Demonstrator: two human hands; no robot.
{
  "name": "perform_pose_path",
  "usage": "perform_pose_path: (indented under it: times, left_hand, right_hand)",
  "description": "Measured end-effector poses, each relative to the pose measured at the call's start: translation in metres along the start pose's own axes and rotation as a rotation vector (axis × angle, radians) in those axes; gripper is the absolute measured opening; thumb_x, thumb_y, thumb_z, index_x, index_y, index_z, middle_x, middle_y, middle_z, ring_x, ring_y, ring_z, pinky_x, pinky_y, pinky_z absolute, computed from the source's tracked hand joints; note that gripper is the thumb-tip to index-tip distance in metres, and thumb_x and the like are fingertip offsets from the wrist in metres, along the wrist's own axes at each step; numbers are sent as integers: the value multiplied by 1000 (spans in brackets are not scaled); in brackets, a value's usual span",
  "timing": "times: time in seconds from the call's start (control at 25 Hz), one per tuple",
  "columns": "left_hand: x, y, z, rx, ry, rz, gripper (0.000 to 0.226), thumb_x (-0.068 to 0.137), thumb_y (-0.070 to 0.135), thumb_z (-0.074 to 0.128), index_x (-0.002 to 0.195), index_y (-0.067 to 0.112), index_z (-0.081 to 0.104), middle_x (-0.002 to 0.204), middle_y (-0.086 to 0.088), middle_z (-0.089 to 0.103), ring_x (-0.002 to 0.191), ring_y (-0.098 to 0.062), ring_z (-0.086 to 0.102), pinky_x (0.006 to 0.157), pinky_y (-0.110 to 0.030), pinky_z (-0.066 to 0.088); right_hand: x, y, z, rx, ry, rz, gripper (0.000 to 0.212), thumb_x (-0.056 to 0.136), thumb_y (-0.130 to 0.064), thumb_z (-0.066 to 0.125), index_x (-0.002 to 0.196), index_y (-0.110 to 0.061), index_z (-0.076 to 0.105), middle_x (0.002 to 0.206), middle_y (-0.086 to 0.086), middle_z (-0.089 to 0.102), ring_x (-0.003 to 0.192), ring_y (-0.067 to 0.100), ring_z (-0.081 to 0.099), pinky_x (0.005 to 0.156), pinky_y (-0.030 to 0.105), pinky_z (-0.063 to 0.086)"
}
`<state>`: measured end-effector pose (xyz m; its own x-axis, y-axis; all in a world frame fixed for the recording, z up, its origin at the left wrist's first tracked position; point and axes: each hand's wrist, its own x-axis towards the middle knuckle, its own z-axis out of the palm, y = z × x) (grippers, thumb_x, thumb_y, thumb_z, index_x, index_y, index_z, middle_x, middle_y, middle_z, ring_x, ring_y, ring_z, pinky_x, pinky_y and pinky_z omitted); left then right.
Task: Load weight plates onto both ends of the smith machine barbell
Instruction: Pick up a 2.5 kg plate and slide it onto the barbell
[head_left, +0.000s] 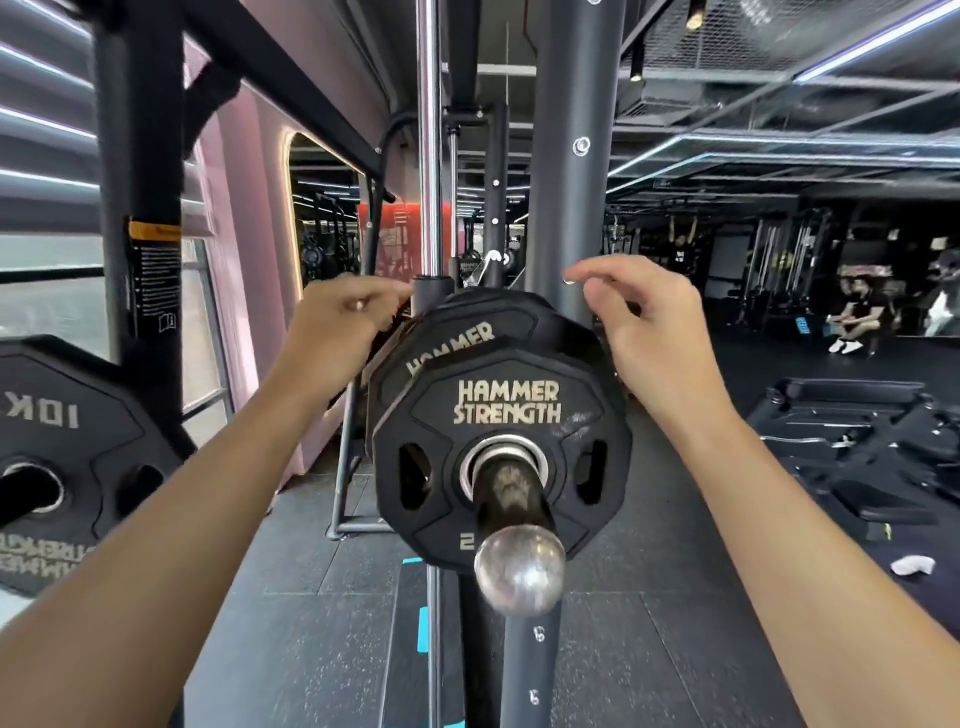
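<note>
Two black Hammer Strength weight plates sit on the barbell sleeve (511, 493), which points toward me and ends in a rounded chrome cap. The front plate (498, 410) is smaller; a larger plate (441, 338) stands right behind it. My left hand (337, 322) hovers at the upper left edge of the plates, fingers loosely bent and holding nothing. My right hand (644, 317) hovers at the upper right edge, fingers relaxed and apart from the plates.
A 10 kg plate (62, 452) hangs on a storage peg at the left. The chrome guide rod (428, 156) and a dark upright (571, 130) rise behind the plates. A bench (857, 447) lies at the right. People sit in the far right background.
</note>
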<state>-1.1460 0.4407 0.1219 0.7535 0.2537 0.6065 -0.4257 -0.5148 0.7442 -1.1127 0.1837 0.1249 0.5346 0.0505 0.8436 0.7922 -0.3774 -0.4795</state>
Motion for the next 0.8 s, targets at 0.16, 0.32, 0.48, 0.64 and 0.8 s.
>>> perform_pose_path:
  times: [0.16, 0.32, 0.48, 0.64, 0.8]
  left_hand:
    - [28, -2, 3, 31, -185, -83, 25, 93, 8, 67, 105, 26, 79, 111, 3, 75, 107, -17, 69, 88, -30, 56]
    - [45, -4, 4, 181, -262, -66, 58, 82, -21, 63, 114, 25, 76, 103, 3, 76, 93, -33, 69, 84, -52, 58]
    - [59, -22, 10, 346, -340, -123, 36, 84, -15, 66, 110, 9, 75, 99, -8, 77, 89, -22, 71, 93, -48, 56]
    - [67, -37, 13, 384, -370, 18, 6, 85, -6, 72, 87, 0, 73, 81, -19, 71, 75, -28, 65, 74, -37, 54]
    - [69, -36, 19, 323, -350, 68, 30, 82, -3, 75, 109, 10, 76, 92, -6, 79, 82, -8, 75, 72, -11, 53]
  right_hand:
    - [41, 16, 17, -138, -175, -65, 26, 92, -1, 64, 96, -21, 81, 91, -9, 73, 77, -6, 59, 81, 12, 48]
    - [59, 39, 25, -181, -358, -33, 32, 90, 6, 64, 100, -19, 81, 102, 0, 73, 96, 17, 66, 97, 36, 53]
    - [67, 55, 21, -141, -461, -32, 40, 87, 15, 62, 108, -15, 78, 112, 4, 73, 101, 15, 66, 92, 27, 55]
    - [78, 72, 27, -72, -550, 34, 40, 78, 20, 68, 106, -9, 74, 94, 15, 73, 83, 30, 69, 78, 49, 60]
    - [79, 89, 34, -67, -511, 23, 33, 75, 14, 75, 98, -9, 70, 85, 21, 69, 76, 42, 63, 73, 51, 58]
